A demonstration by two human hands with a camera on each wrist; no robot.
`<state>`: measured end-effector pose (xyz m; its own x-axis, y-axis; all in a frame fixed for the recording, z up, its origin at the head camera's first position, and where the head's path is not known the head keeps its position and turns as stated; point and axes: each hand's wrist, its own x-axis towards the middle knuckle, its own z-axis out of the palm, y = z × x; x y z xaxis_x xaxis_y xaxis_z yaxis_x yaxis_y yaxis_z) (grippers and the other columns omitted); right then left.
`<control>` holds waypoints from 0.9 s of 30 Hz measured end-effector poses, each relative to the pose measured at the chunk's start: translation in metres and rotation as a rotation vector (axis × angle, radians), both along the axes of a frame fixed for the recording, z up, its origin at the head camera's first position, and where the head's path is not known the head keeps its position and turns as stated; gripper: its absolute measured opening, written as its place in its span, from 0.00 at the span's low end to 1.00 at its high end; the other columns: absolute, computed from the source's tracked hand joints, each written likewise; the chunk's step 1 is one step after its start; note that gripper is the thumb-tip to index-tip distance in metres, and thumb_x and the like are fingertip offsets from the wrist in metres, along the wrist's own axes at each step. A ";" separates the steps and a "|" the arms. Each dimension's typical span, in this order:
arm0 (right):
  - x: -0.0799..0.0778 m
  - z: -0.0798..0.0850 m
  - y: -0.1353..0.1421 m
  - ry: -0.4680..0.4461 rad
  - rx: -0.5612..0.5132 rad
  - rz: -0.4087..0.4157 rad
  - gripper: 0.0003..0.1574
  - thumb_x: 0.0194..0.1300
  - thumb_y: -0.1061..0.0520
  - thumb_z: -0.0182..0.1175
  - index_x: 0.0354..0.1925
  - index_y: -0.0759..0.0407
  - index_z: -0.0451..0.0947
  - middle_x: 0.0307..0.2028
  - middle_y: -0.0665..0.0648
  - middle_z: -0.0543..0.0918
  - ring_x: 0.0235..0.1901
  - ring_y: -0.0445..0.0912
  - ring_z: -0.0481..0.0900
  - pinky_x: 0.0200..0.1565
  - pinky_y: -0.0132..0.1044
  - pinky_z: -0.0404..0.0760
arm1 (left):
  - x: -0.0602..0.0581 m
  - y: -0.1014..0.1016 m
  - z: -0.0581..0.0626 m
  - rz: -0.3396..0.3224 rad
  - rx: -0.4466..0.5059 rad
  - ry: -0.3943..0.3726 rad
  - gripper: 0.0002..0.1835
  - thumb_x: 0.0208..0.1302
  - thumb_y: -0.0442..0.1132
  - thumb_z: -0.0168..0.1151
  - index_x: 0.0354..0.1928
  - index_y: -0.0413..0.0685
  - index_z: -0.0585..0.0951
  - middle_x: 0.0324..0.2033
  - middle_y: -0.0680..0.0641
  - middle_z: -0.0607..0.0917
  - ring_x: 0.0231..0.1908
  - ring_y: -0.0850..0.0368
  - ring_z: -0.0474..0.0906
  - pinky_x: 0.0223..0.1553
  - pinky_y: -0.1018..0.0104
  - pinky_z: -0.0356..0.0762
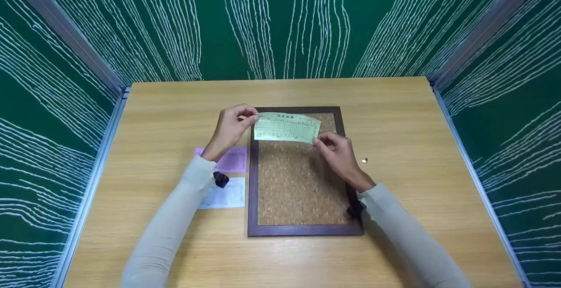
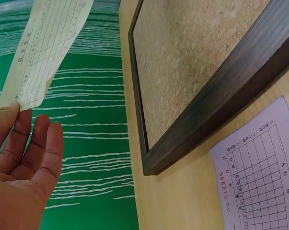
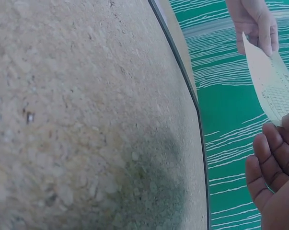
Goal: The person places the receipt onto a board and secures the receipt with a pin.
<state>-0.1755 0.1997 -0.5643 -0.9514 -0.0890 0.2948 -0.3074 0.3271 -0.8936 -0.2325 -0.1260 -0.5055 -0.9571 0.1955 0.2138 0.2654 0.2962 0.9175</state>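
A pale green printed form slip (image 1: pixel 287 127) is held up above the top part of a cork board (image 1: pixel 302 183) with a dark wooden frame. My left hand (image 1: pixel 233 126) pinches the slip's upper left corner between thumb and index finger. At its lower right corner, my right hand (image 1: pixel 336 150) pinches it the same way. The slip bows slightly between the hands. In the left wrist view the left hand's (image 2: pixel 24 158) other fingers are loosely bent, clear of the paper. The right wrist view shows the slip (image 3: pixel 271 81) stretched between both hands.
Left of the board lie a pink-purple form (image 1: pixel 232 160) and a light blue form (image 1: pixel 228 193), partly behind the left arm. A small shiny orange-red item (image 1: pixel 364 160), perhaps pins, lies right of the board on the wooden table (image 1: pixel 175 99). Green walls with white lines surround it.
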 end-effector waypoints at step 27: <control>0.000 -0.010 0.021 -0.050 -0.068 0.020 0.10 0.83 0.59 0.63 0.44 0.65 0.85 0.37 0.75 0.84 0.35 0.67 0.83 0.33 0.29 0.80 | -0.009 0.028 -0.028 0.029 0.025 -0.110 0.04 0.78 0.32 0.68 0.47 0.46 0.90 0.43 0.48 0.89 0.44 0.55 0.82 0.44 0.66 0.86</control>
<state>-0.1755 0.2203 -0.5741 -0.9633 -0.0892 0.2530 -0.2677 0.2590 -0.9280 -0.2414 -0.0978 -0.5338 -0.9803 0.1633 0.1114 0.1543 0.2793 0.9477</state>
